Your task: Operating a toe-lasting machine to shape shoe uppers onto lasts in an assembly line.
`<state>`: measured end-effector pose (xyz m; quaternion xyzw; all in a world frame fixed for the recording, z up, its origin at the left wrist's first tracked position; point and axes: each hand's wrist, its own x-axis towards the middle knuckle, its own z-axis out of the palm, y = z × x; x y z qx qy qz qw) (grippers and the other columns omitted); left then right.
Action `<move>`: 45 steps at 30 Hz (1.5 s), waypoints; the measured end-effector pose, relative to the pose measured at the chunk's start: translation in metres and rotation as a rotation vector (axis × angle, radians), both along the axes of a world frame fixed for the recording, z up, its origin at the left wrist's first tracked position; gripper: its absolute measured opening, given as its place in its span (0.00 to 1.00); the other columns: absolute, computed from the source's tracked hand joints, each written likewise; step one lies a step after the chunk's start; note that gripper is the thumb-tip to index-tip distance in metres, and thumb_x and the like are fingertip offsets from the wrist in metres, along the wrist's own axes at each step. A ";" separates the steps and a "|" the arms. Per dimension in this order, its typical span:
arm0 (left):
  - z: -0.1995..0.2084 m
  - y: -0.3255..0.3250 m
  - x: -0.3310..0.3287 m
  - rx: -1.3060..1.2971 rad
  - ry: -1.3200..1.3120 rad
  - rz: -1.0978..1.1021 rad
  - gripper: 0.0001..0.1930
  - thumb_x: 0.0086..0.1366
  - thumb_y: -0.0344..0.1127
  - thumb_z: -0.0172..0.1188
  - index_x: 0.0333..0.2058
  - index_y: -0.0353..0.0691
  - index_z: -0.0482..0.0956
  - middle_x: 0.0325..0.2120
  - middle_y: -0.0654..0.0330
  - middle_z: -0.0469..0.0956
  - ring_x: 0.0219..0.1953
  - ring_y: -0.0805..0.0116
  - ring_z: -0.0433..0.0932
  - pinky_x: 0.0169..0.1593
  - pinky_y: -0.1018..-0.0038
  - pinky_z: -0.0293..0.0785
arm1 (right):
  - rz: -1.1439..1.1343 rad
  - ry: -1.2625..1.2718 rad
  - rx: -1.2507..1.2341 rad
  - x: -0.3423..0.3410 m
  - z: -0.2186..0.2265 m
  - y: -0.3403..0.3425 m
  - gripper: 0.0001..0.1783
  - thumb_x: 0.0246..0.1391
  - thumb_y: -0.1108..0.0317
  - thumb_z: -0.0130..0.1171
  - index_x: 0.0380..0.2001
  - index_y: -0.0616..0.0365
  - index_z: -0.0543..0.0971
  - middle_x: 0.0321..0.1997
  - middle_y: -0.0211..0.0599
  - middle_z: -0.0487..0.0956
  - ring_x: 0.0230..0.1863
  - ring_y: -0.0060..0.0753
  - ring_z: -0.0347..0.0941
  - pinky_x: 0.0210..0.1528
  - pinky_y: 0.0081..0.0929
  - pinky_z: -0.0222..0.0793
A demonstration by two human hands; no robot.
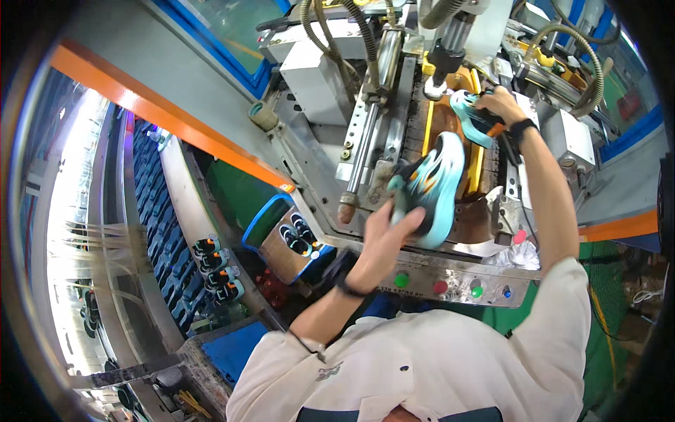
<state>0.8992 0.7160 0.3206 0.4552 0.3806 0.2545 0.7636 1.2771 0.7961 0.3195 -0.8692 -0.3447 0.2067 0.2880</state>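
So two shoes on the go here, one per hand. The left hand [387, 235] has its fingers pinching the nearer shoe [448, 179] low down, thumb laid over the near edge; that shoe, black with a pale blue side, stands tilted just ahead and right of those fingers, above the machine bed. The right hand [503, 105] has its fingers curled on the dark collar of the farther shoe [464, 105], which sits just left of them, right beside the white-footed press head [443, 63].

My read: this is a load/unload or swap step at the press, though one still can't settle which. Either way, the next move probably calls for the right fingers to keep that shoe clear of the press foot, and for the left ones to hold theirs away from the yellow rail [475, 165] past them until the spot's free. Bumping one shoe into the other looks like the easy mistake.

Hard to make out: the left fingertips are lost in blur and behind the heel end, the right ones are mostly tucked out of sight, and I can't tell if the press foot touches the farther shoe. Both soles are turned away too. The dark pair [297, 234] well left of the left fingers is small but readable; stuff out at the rim, not so much.
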 end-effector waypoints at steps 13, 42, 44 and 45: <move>0.024 -0.173 -0.184 -0.004 0.070 0.986 0.19 0.63 0.34 0.61 0.51 0.32 0.71 0.40 0.63 0.76 0.38 0.78 0.73 0.43 0.82 0.69 | 0.139 -0.374 -0.131 -0.034 -0.127 0.080 0.38 0.48 0.53 0.59 0.50 0.73 0.56 0.43 0.62 0.79 0.47 0.57 0.78 0.49 0.45 0.74; -0.218 -0.548 -0.401 -0.501 0.303 2.397 0.19 0.52 0.36 0.69 0.38 0.32 0.75 0.28 0.57 0.78 0.26 0.64 0.79 0.26 0.68 0.75 | 1.529 0.074 0.566 -0.499 -0.096 -0.006 0.13 0.60 0.68 0.56 0.42 0.67 0.74 0.46 0.43 0.77 0.46 0.34 0.75 0.51 0.29 0.71; -0.253 -0.567 -0.452 -0.481 0.532 2.501 0.16 0.49 0.33 0.69 0.34 0.30 0.78 0.26 0.55 0.79 0.26 0.64 0.79 0.29 0.70 0.75 | 1.686 0.181 0.673 -0.584 0.006 -0.012 0.12 0.62 0.68 0.54 0.44 0.66 0.74 0.45 0.40 0.77 0.45 0.30 0.73 0.51 0.26 0.70; -0.259 -0.584 -0.474 -0.562 0.588 2.464 0.17 0.49 0.33 0.68 0.35 0.29 0.77 0.28 0.54 0.80 0.30 0.62 0.80 0.35 0.70 0.76 | 1.751 0.167 0.724 -0.632 0.058 -0.032 0.10 0.61 0.69 0.55 0.43 0.64 0.75 0.41 0.38 0.77 0.44 0.28 0.73 0.50 0.25 0.70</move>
